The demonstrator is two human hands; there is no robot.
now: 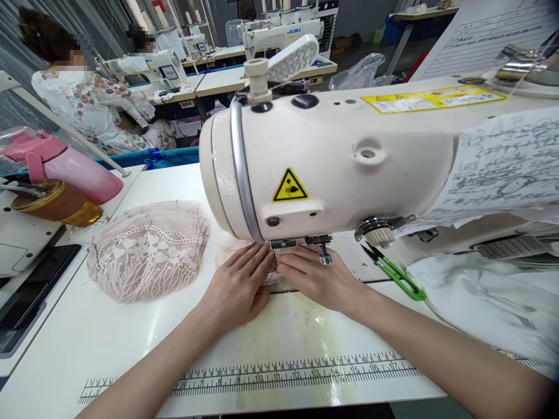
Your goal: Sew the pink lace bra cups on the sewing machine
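Note:
My left hand (238,285) lies flat on a small pink lace piece (227,251) under the head of a cream sewing machine (332,157), fingers stretched toward the presser foot (283,245). My right hand (317,276) rests beside it on the same fabric, fingers extended and pressing down just right of the needle area. The needle itself is hidden by the machine head. A pile of pink lace pieces (146,250) sits to the left of my left hand.
Green thread snips (399,276) lie right of the machine foot. White cloth (489,297) is heaped at right. A pink bottle (65,166) and a tape roll (52,203) stand far left. A printed ruler (271,375) runs along the table's near edge. Two people sit at machines behind.

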